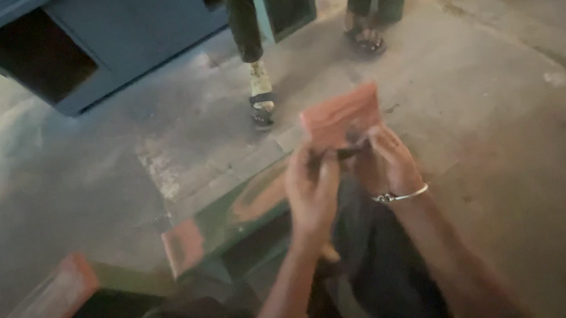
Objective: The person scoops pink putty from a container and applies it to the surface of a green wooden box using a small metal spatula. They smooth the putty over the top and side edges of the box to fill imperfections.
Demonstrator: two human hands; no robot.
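Reddish flat card (pixel 341 116) is raised over the concrete floor (pixel 523 144), pinched at its lower edge by left hand (pixel 312 191) fingers and right hand (pixel 388 163) fingers.

Both forearms extend forward and upward from the lower edge of the head view, converging toward the centre. The left hand (pixel 312 191) is raised with its back toward the camera, fingers pointing up and curled closed in a grip at the tips. The right hand (pixel 387 159) sits just beside it at the same height, fingers likewise bent inward and closed in a pinch. A thin metal bangle (pixel 400 196) circles the right wrist. Both elbows are bent, and both forearms are bare.
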